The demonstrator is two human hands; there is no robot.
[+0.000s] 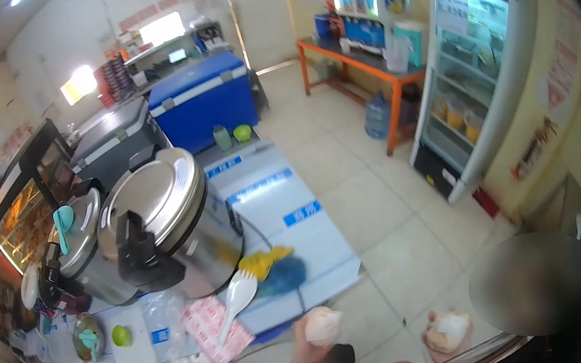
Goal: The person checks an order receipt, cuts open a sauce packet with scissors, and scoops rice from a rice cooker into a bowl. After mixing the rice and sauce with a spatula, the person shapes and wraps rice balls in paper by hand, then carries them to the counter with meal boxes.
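Low in the picture, my left hand (299,337) is closed around a pale, rounded, bun-like item (324,326), just off the corner of the counter. Farther right, over the floor, my right hand (435,348) holds a second white bun-like item (452,328), partly cupped in the fingers. Blur leaves it unclear whether these are food or wadded paper. Nearest to my left hand on the counter (334,253) lie a blue cloth (284,276), a yellow cloth (268,260), and a large white serving spork (240,294) resting on pink-printed paper (204,319).
A big steel lidded pot (206,254) and a smaller one (97,272) stand on the counter. Behind are a blue chest cooler (207,107) and a food display case (26,224). An orange-legged table (397,110) adjoins a glass-door refrigerator (467,73). A blurred oval (536,283) covers the lower right.
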